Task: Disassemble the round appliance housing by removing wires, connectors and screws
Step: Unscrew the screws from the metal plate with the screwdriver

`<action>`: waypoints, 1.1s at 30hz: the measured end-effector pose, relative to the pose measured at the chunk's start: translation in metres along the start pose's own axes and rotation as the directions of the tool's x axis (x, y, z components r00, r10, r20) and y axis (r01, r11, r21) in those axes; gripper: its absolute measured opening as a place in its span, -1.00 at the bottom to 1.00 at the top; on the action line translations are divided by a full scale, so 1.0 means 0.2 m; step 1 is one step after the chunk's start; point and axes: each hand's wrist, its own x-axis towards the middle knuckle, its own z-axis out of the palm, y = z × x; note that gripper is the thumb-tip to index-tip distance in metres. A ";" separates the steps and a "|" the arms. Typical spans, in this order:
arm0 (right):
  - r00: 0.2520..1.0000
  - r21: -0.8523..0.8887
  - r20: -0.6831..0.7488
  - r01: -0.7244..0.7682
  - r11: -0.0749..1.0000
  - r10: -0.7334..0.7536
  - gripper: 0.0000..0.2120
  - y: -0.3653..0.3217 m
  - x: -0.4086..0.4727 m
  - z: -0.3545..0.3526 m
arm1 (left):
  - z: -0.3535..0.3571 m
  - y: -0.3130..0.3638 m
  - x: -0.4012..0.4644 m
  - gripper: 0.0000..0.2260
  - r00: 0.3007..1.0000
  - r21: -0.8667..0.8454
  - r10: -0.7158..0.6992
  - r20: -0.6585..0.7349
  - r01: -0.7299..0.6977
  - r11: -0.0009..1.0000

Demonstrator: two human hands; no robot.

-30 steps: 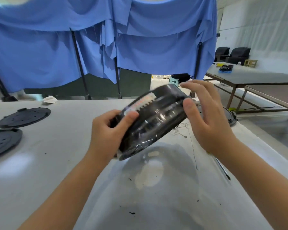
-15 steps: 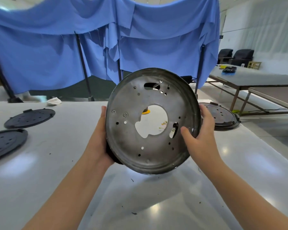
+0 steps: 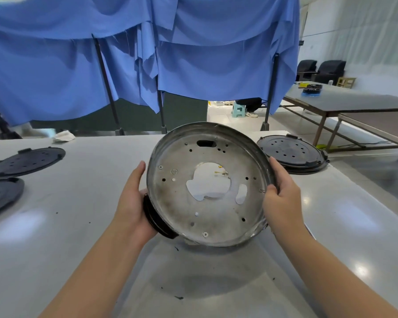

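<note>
Hands grip a round appliance housing [image 3: 207, 187] at the centre of the frame, holding it tilted above a pale grey table [image 3: 78, 226] so that its dull metal inner face turns toward the camera. The left hand [image 3: 133, 203] cups the housing's lower left edge, fingers curled behind the black outer rim and thumb lying up along the metal lip; the right hand [image 3: 283, 198] clasps the right edge, thumb hooked over the lip onto the inner face and fingers wrapped round the back. A large irregular opening [image 3: 207, 182] is cut through the middle of the metal plate, with a smaller oval cut-out [image 3: 241, 193] to its lower right and a dark slot [image 3: 206, 143] near the top; small holes are scattered across the plate. Screws [image 3: 205, 234] show on the inner face, one near the bottom edge and one at upper left. Through the central opening a few small brass-coloured parts [image 3: 221, 172] are visible, though what they are cannot be told. To the right of the housing, behind the right hand, a black round cover [image 3: 292, 150] lies flat on the table. Two black perforated discs [image 3: 28, 160] lie at the left of the frame, the nearer one cut by the frame's edge. Dark specks of debris [image 3: 178, 297] dot the table below the housing. Blue cloth [image 3: 193, 53] hangs on dark poles across the upper half of the frame, and a second table [image 3: 354, 102] stands at upper right.
</note>
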 end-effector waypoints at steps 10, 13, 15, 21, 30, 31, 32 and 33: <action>0.964 0.219 -0.002 -0.257 0.941 0.264 -0.30 -0.05 0.01 -0.05 | 0.05 -0.06 -0.05 -0.57 0.948 0.302 0.305 -0.092 -0.265 0.916; 0.930 0.281 0.004 -0.354 0.892 0.367 -0.27 -0.08 0.02 -0.08 | 0.08 -0.11 -0.05 -0.97 0.912 0.376 0.384 -0.145 -0.308 0.874; 0.910 0.284 -0.010 -0.394 0.874 0.414 -0.28 -0.09 0.03 -0.11 | 0.08 -0.15 -0.05 -0.78 0.898 0.488 0.413 -0.152 -0.296 0.821; 0.865 0.276 -0.021 -0.477 0.834 0.501 -0.28 -0.10 0.07 -0.17 | 0.10 -0.18 -0.03 -0.71 0.900 0.720 0.418 -0.126 -0.207 0.663; 0.893 0.220 -0.005 -0.438 0.872 0.450 -0.38 -0.07 0.02 -0.10 | 0.02 -0.17 0.03 -0.90 0.894 0.799 0.437 -0.101 -0.189 0.571; 0.902 0.208 -0.005 -0.421 0.883 0.432 -0.40 -0.06 0.02 -0.09 | 0.00 -0.17 0.04 -0.89 0.892 0.800 0.444 -0.081 -0.207 0.563; 0.912 0.196 -0.002 -0.403 0.894 0.411 -0.42 -0.05 0.02 -0.09 | -0.01 -0.16 0.05 -0.85 0.892 0.797 0.447 -0.072 -0.218 0.564; 0.921 0.184 0.005 -0.384 0.905 0.390 -0.44 -0.04 0.02 -0.08 | -0.01 -0.16 0.05 -0.82 0.892 0.790 0.446 -0.072 -0.222 0.571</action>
